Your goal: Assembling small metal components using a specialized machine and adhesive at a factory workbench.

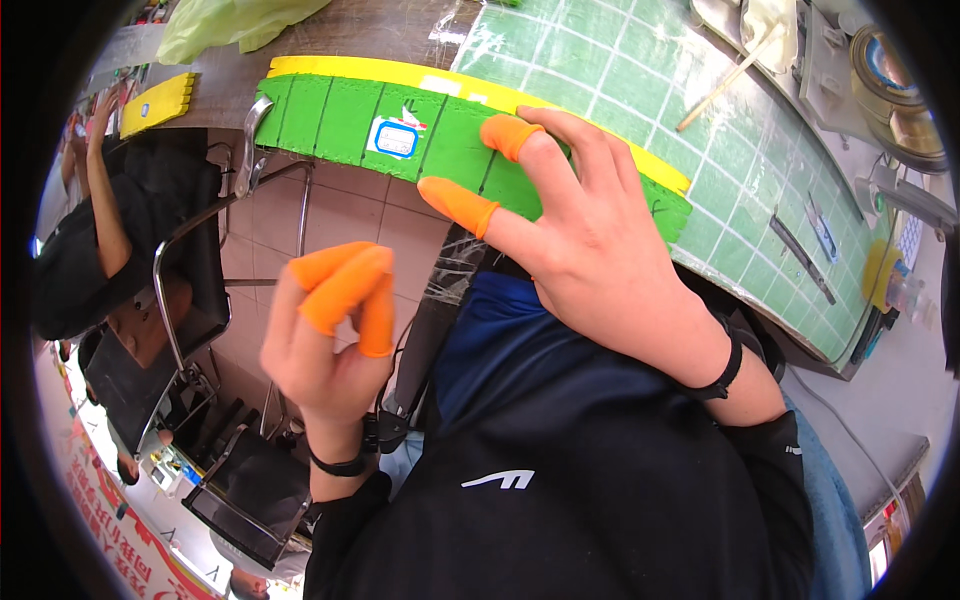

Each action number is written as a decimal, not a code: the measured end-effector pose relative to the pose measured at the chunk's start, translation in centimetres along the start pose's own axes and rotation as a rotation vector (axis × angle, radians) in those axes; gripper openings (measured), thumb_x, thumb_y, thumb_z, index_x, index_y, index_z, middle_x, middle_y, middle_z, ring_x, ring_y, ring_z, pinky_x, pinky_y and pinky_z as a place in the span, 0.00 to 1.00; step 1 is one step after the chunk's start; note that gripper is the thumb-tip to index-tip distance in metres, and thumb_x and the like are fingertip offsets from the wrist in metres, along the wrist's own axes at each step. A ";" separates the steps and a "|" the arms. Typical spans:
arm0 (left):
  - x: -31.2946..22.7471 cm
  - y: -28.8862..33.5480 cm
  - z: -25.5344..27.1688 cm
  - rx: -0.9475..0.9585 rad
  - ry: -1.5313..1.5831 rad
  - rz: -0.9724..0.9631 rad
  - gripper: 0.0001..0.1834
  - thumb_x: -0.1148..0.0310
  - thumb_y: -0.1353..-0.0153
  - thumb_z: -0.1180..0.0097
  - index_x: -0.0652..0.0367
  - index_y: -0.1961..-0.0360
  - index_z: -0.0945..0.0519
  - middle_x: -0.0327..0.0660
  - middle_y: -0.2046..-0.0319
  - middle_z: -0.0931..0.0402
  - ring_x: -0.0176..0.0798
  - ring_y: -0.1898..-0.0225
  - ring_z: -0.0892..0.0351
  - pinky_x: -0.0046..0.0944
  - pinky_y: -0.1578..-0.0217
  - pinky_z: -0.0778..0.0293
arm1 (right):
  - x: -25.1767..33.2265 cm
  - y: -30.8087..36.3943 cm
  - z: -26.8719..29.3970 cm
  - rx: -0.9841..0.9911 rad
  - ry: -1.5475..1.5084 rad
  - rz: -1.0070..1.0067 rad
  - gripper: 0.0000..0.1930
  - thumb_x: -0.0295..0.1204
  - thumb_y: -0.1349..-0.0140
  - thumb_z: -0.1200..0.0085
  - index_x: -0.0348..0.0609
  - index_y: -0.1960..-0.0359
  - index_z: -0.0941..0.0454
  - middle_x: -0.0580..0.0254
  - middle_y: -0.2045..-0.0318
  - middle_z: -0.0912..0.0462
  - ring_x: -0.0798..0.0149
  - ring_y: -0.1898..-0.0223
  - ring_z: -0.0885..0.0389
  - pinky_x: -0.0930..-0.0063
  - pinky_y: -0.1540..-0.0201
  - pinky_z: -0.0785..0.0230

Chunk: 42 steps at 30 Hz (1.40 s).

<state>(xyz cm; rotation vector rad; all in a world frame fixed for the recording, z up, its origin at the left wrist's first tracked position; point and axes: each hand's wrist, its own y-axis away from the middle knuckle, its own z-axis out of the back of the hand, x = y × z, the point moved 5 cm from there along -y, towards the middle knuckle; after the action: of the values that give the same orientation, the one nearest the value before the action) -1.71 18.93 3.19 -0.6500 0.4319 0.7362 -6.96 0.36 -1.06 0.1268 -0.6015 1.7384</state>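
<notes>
My left hand (pixel 335 330) is raised off the table's near edge, orange finger cots on its thumb and two fingers. Those fingertips are pinched together; whatever may lie between them is too small or hidden to make out. My right hand (pixel 590 220) rests spread over a long green strip (pixel 310 115) marked with black cross lines. Orange cots cover its thumb and index finger. A yellow strip (pixel 360 70) runs along the green one's far side. On the green surface sits a blue-and-white label (pixel 397 140). A shiny metal clip (pixel 250 150) is at the strip's left end.
A green grid mat (pixel 740 190) covers the right of the table, bearing a utility knife (pixel 802 258) and a thin wooden stick (pixel 735 75). Round tins (pixel 885 65) stand far right. Another yellow piece (pixel 158 104) lies left. Chairs (pixel 250 490) and a person (pixel 90 220) are at left.
</notes>
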 end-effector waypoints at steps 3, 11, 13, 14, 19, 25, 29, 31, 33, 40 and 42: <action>-0.3 0.8 -1.6 0.067 0.060 0.004 0.17 0.88 0.50 0.33 0.64 0.58 0.15 0.44 0.63 0.17 0.31 0.75 0.26 0.25 0.77 0.32 | 0.0 0.1 0.0 -0.027 -0.023 0.003 0.19 0.28 0.44 0.46 0.54 0.49 0.18 0.55 0.47 0.28 0.46 0.42 0.31 0.54 0.41 0.36; 0.1 0.3 -2.4 0.058 0.051 -0.011 0.17 0.87 0.50 0.33 0.62 0.58 0.15 0.42 0.63 0.18 0.28 0.77 0.29 0.25 0.79 0.35 | -0.1 0.0 -0.1 -0.018 -0.037 -0.048 0.16 0.28 0.42 0.46 0.55 0.52 0.20 0.56 0.48 0.27 0.46 0.41 0.30 0.54 0.41 0.37; 0.0 0.3 -2.4 0.058 0.053 -0.016 0.17 0.88 0.50 0.33 0.62 0.58 0.15 0.42 0.63 0.18 0.27 0.77 0.30 0.25 0.79 0.36 | 0.0 0.0 0.0 -0.020 -0.047 -0.052 0.16 0.28 0.43 0.46 0.56 0.52 0.20 0.56 0.48 0.27 0.46 0.42 0.30 0.53 0.41 0.38; 0.0 0.3 -2.5 0.076 0.047 0.005 0.17 0.89 0.50 0.35 0.63 0.58 0.15 0.43 0.63 0.18 0.28 0.76 0.30 0.26 0.77 0.35 | 0.0 0.0 0.0 -0.021 -0.057 -0.055 0.16 0.28 0.43 0.46 0.56 0.52 0.20 0.56 0.48 0.27 0.46 0.42 0.30 0.53 0.40 0.38; 0.1 0.6 -3.0 0.084 0.060 0.052 0.17 0.90 0.50 0.36 0.64 0.59 0.16 0.43 0.63 0.18 0.28 0.76 0.30 0.26 0.75 0.35 | -0.4 0.0 0.2 -0.037 -0.098 -0.051 0.20 0.24 0.47 0.43 0.53 0.49 0.20 0.55 0.47 0.26 0.47 0.42 0.29 0.55 0.41 0.36; 0.3 0.0 -4.5 0.055 0.085 0.090 0.17 0.89 0.51 0.36 0.63 0.59 0.16 0.43 0.63 0.18 0.27 0.77 0.31 0.25 0.75 0.37 | -1.7 0.3 0.9 -0.092 -0.335 -0.129 0.28 0.17 0.53 0.35 0.42 0.46 0.24 0.52 0.46 0.25 0.46 0.46 0.24 0.60 0.45 0.29; 0.3 -1.0 -5.6 -0.027 0.083 0.052 0.16 0.87 0.50 0.33 0.61 0.60 0.14 0.40 0.64 0.18 0.25 0.83 0.35 0.26 0.81 0.40 | -1.9 0.4 0.8 -0.104 -0.347 -0.133 0.29 0.16 0.55 0.33 0.40 0.46 0.25 0.51 0.48 0.24 0.45 0.48 0.22 0.61 0.48 0.26; 0.2 -1.0 -5.9 -0.027 0.051 0.066 0.15 0.86 0.50 0.33 0.61 0.60 0.14 0.39 0.65 0.18 0.25 0.83 0.36 0.26 0.81 0.40 | -2.0 0.4 0.7 -0.106 -0.345 -0.137 0.29 0.16 0.55 0.33 0.39 0.47 0.25 0.51 0.48 0.23 0.46 0.48 0.22 0.61 0.48 0.26; 0.5 -0.7 -5.9 -0.082 0.072 0.109 0.15 0.86 0.50 0.32 0.61 0.61 0.14 0.39 0.65 0.17 0.24 0.84 0.35 0.25 0.81 0.40 | -2.1 0.4 0.6 -0.109 -0.344 -0.139 0.28 0.16 0.55 0.33 0.39 0.47 0.25 0.52 0.49 0.23 0.46 0.48 0.22 0.61 0.48 0.26; 0.2 -1.1 -5.6 -0.044 0.054 0.067 0.14 0.85 0.51 0.30 0.60 0.62 0.14 0.40 0.64 0.16 0.24 0.83 0.32 0.25 0.82 0.39 | -2.3 0.4 0.4 -0.107 -0.362 -0.133 0.27 0.17 0.55 0.34 0.38 0.49 0.24 0.53 0.50 0.23 0.48 0.49 0.21 0.62 0.49 0.25; -0.2 -1.1 -5.6 -0.018 0.015 0.041 0.15 0.84 0.51 0.29 0.60 0.61 0.13 0.40 0.65 0.16 0.25 0.82 0.31 0.27 0.82 0.37 | -2.2 0.4 0.5 -0.111 -0.360 -0.128 0.26 0.17 0.54 0.34 0.38 0.50 0.24 0.53 0.50 0.23 0.48 0.50 0.21 0.62 0.49 0.25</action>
<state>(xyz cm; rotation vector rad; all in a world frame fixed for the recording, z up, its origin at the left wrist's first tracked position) -1.81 14.42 -0.32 -0.6656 0.4538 0.7751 -6.88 -1.81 -1.65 0.3971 -0.9303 1.5645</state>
